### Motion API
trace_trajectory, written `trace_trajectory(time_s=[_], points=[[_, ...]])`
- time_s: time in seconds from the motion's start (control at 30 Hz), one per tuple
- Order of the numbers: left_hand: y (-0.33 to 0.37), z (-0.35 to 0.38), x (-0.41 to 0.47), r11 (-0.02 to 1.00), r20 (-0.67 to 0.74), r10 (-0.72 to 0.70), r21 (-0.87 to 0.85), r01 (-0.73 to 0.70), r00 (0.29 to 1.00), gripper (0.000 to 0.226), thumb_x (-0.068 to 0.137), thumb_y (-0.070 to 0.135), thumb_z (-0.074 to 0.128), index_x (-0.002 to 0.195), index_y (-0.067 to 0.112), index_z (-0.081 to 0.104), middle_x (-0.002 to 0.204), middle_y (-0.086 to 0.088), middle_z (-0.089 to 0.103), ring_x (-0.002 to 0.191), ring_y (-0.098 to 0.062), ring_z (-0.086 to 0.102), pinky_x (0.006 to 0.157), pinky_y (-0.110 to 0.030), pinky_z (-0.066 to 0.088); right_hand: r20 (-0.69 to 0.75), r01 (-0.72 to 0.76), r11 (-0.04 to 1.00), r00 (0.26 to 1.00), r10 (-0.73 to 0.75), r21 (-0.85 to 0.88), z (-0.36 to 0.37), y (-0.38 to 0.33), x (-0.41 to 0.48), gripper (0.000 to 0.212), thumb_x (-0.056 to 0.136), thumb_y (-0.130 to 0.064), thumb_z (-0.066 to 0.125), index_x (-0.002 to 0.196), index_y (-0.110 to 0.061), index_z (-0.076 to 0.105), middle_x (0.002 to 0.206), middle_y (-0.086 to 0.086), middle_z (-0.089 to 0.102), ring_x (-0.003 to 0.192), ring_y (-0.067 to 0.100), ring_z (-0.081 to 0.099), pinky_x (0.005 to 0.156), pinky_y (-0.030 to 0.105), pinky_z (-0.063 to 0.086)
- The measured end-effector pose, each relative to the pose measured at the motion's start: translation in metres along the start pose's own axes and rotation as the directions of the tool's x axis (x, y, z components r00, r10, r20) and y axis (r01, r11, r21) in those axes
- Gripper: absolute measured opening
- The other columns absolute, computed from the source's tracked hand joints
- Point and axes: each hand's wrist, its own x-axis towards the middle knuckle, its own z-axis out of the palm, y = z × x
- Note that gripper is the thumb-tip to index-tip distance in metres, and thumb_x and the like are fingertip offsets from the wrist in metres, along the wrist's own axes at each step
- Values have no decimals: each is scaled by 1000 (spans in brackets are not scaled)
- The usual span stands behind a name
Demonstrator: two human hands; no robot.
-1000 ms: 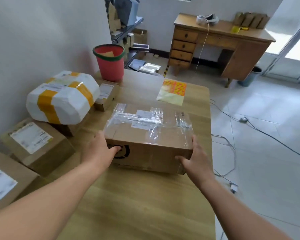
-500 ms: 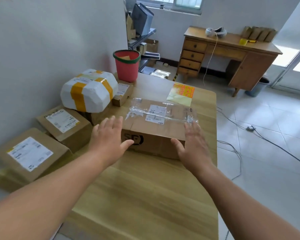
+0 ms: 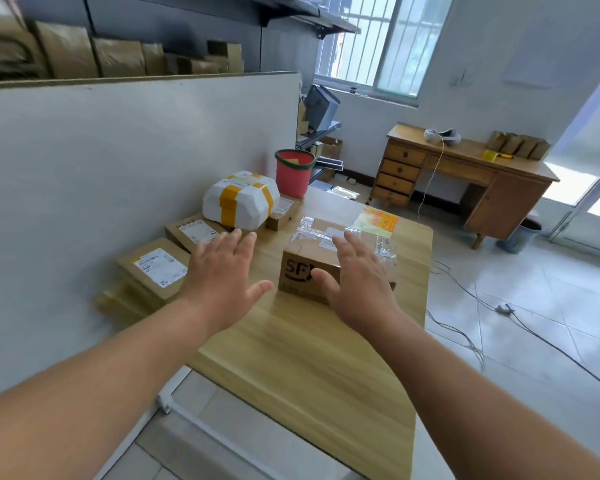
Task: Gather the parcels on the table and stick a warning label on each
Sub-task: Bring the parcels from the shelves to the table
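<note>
A box [image 3: 312,268] stood mid-bench [image 3: 305,368]; a label sheet [image 3: 374,220] lay behind it. Left, parcels [image 3: 156,268] lined the wall [image 3: 118,168], a wrapped bundle [image 3: 239,199] atop them, a bucket [image 3: 293,173] behind.

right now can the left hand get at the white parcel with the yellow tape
Probably yes. The left hand is open and empty, and the white parcel sits beyond its fingertips on top of brown boxes by the partition, with nothing in between. It may need a forward lean.
</note>
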Motion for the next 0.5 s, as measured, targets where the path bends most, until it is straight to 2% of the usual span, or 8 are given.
trace_trajectory(time_s=[0.23,0.4,0.5], points=[[17,-21,-8,996,23,-42,81,40,999,81,84,67,41,146,19,21,152,-5,28,140,-24,22,113,-48,19,166,-37,986,984,64,-163,-33,23,-11,70,88,-50,57,146,-24,29,156,2,24,140,26,28,111,43,29],[56,-12,1,989,-3,-60,136,59,998,80,82,71,38,142,19,28,141,-2,41,131,-24,35,106,-47,29,165,-25,980,985,58,-196,-54,70,-15,62,87,-46,60,141,-23,38,152,1,32,134,25,36,104,42,37],[99,0,9,987,-19,-91,132,92,996,81,82,71,38,143,19,27,143,-3,40,133,-24,34,107,-47,28,162,6,982,986,25,-187,-64,111,-16,60,87,-44,60,140,-22,39,147,0,38,129,24,41,102,42,40]])
